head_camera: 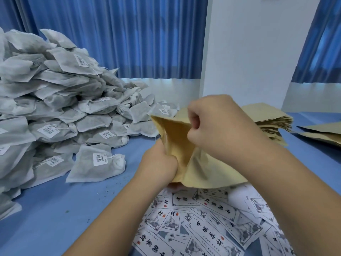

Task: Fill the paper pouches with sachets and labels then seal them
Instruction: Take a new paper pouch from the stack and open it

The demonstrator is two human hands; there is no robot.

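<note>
Both hands hold one tan paper pouch (177,139) above the table, its mouth pulled open toward the left. My left hand (160,163) grips the pouch's near lower edge. My right hand (212,122) pinches the upper edge with curled fingers. A large heap of white sachets (60,108) with barcode tags fills the left side. Printed labels (203,222) with black characters and ink drawings lie scattered under my forearms. What is inside the pouch is hidden.
A stack of flat tan pouches (271,119) lies behind my right hand, and more pouches (324,132) lie at the far right. A blue cloth (55,209) covers the table. Blue curtains (118,37) and a white wall stand behind.
</note>
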